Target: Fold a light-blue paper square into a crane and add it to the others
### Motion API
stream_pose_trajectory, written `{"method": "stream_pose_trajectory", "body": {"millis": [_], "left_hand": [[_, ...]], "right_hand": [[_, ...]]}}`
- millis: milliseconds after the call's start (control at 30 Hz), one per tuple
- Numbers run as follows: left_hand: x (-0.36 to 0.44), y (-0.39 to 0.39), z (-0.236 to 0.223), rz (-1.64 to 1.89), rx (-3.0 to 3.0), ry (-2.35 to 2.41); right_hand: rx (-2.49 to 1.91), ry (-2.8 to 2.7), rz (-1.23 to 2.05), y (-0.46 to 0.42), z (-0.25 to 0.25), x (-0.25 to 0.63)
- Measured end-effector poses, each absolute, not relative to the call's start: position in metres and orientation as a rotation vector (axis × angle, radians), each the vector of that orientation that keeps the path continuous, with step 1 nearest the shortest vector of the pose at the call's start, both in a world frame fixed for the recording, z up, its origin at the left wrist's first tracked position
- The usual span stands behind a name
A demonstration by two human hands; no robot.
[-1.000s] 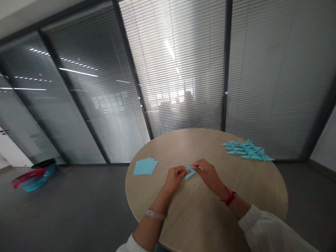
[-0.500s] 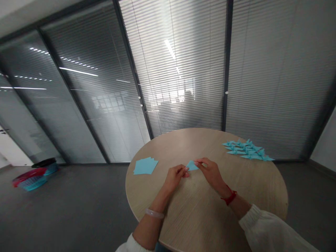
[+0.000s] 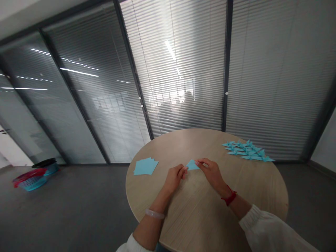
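Note:
A small folded piece of light blue paper [image 3: 192, 165] lies on the round wooden table [image 3: 204, 213], held between both hands. My left hand [image 3: 175, 176] has its fingers curled and pinches the paper's near left corner. My right hand [image 3: 210, 170] presses its fingertips on the paper's right side. A clear bangle circles my left wrist and a red cord my right wrist.
A stack of flat light blue paper sheets [image 3: 145, 166] sits on the table's left side. Several folded blue paper cranes [image 3: 246, 150] lie at the far right. Glass walls with blinds stand behind the table. Coloured baskets [image 3: 33, 175] rest on the grey floor at left.
The folded paper was turned and laid flatter, its point now aimed away from me. Both hands shifted slightly forward with it.

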State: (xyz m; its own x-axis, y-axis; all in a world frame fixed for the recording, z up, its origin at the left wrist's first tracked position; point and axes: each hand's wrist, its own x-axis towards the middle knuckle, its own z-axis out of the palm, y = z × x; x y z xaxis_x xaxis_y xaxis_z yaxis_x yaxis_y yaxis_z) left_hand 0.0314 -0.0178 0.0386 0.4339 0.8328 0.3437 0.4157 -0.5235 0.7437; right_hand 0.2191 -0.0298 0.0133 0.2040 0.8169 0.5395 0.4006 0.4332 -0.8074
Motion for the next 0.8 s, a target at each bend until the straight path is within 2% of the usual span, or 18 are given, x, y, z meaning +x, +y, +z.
{"method": "stream_pose_trajectory", "body": {"millis": [567,800], "left_hand": [[0.0270,-0.0153,0.0363,0.972,2.183,1.033],[0.0309,-0.0181,0.0397,1.062,2.191,0.871]], "right_hand": [[-1.157,-1.363,0.553,-0.0280,0.0138,0.2188],[-1.179,-1.554,0.503,-0.0328,0.0158,0.2134]]}}
